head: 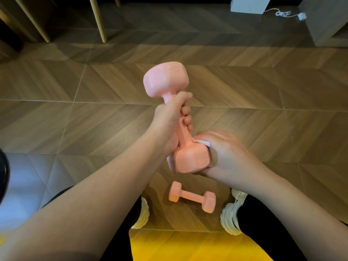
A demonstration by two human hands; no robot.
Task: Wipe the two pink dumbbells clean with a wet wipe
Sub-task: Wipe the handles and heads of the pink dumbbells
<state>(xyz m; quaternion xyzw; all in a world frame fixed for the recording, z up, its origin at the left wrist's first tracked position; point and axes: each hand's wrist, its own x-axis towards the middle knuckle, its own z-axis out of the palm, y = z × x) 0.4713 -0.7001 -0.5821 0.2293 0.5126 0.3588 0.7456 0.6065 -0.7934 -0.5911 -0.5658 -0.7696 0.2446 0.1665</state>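
Note:
My left hand (169,117) grips the handle of a pink dumbbell (166,80) held up in the air, one head far and high, the other near and low. My right hand (224,153) cups the near head (190,161) from the right and presses a white wet wipe (202,142) against it; only a small edge of the wipe shows. A second pink dumbbell (192,196) lies on the floor below, between my feet.
Wood-pattern floor (94,113) all around. My white shoes (230,213) and black-clad legs flank the lying dumbbell. Wooden furniture legs (98,17) stand at the far left, a grey box with a white cable (282,13) and a cabinet at the far right.

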